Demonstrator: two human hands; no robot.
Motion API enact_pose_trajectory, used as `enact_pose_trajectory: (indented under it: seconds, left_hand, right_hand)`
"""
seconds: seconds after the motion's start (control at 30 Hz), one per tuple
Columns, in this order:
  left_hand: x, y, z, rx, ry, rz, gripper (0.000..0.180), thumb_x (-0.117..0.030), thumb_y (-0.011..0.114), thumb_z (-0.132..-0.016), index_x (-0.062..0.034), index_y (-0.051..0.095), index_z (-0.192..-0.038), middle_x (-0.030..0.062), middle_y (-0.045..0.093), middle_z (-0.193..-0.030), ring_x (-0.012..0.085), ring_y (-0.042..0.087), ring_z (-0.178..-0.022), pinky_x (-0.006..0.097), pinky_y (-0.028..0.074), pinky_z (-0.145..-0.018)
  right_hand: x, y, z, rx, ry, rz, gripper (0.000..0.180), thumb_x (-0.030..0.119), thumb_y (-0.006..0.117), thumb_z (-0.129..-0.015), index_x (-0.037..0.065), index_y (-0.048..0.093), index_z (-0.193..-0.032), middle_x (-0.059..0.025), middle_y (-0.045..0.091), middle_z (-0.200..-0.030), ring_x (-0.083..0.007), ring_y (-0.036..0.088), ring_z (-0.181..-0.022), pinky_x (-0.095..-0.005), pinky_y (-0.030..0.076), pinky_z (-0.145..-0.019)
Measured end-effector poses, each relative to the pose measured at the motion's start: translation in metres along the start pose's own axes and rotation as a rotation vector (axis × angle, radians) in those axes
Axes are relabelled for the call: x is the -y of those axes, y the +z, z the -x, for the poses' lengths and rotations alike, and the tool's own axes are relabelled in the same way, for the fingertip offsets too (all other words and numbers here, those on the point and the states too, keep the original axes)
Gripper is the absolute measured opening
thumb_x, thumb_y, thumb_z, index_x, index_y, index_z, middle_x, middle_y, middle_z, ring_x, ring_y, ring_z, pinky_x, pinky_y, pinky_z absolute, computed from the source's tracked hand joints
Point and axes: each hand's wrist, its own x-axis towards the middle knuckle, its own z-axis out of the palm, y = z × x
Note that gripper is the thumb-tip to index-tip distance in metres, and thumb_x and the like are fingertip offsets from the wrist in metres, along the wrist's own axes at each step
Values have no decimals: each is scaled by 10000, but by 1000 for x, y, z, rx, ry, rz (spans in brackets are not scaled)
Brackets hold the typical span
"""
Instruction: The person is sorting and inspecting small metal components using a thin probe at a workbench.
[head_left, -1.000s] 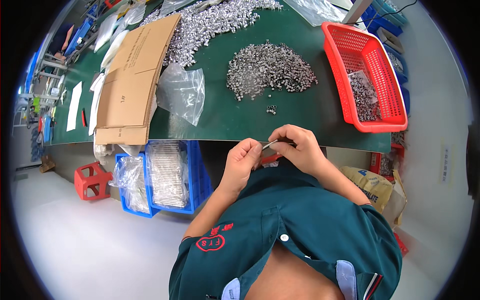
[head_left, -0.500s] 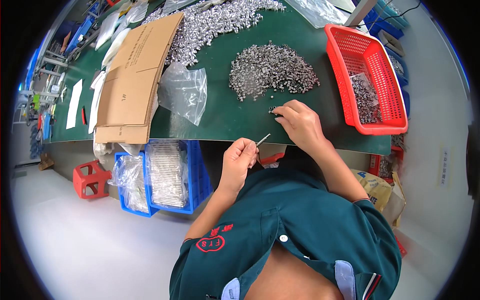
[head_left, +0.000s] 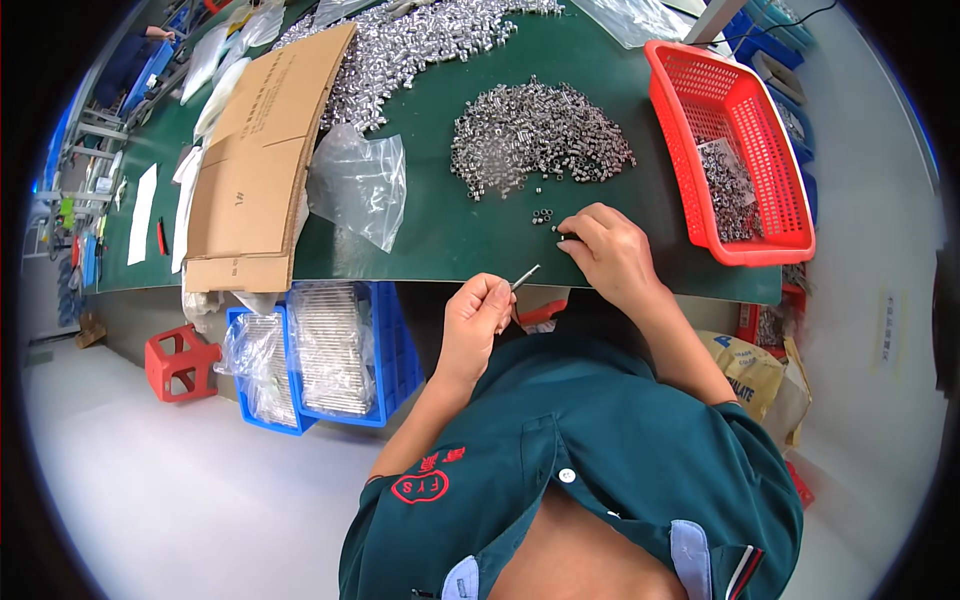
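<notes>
My left hand [head_left: 474, 318] is closed round a thin metal rod [head_left: 526, 276] at the table's near edge. The rod's tip points up and to the right. My right hand [head_left: 612, 256] is just above the green tabletop, thumb and forefinger pinched on a small metal sleeve [head_left: 563, 238] that shows only in part. Left of those fingertips lies a small cluster of metal sleeves [head_left: 541, 216]. Farther back spreads a large pile of such sleeves [head_left: 545, 135].
A red perforated basket [head_left: 690, 180] with more small metal parts stands to the right. On the left are a clear plastic bag [head_left: 360, 185] and a flattened cardboard box [head_left: 245, 170]. Shiny metal parts [head_left: 420, 50] heap at the back. Blue crates [head_left: 400, 350] and a red stool [head_left: 182, 362] stand below.
My right hand has drawn slightly right and away from the small cluster, which now shows more fully. My left hand and the rod have hardly moved. A person's arm appears at the far upper left.
</notes>
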Motion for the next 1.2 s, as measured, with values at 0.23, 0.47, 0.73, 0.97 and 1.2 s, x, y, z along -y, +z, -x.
enact_pose_trajectory:
  seconds: [0.23,0.47,0.73,0.97,1.2]
  left_hand:
    - [-1,0,1,-4,-2,-19,196,-175,504,-954,-24,515,-830,-18,431,-607,55,381,-537,204,311,-516]
    - [-3,7,2,6,-6,-67,200,-189,515,-952,-30,522,-830,-25,439,-608,53,388,-548,204,315,-527]
    - [-4,8,3,36,22,-162,205,-200,524,-950,-32,534,-833,-32,456,-637,45,395,-575,196,323,-542]
    - [-3,6,5,64,96,-289,196,-192,520,-953,-34,538,-839,-33,483,-680,39,415,-603,187,333,-556]
    - [-10,17,-1,68,68,-175,189,-180,542,-941,-25,547,-834,-37,491,-662,26,426,-592,184,355,-535]
  right_hand:
    - [5,-4,3,32,113,-139,116,29,699,-710,50,627,-799,-70,600,-760,-213,601,-697,-308,488,-629]
    - [14,-6,17,175,625,-1116,44,9,647,-822,-1,616,-852,18,612,-817,-38,555,-740,-203,466,-658]
    - [23,-7,21,265,599,-1012,130,-22,658,-799,-13,628,-925,-17,627,-830,-72,578,-752,-217,492,-679]
    - [36,-21,9,350,344,-604,160,15,726,-704,-9,636,-833,-44,606,-742,-111,564,-658,-254,464,-610]
    - [36,-27,11,214,163,-527,267,23,733,-677,19,629,-923,-64,622,-869,-168,600,-755,-284,483,-631]
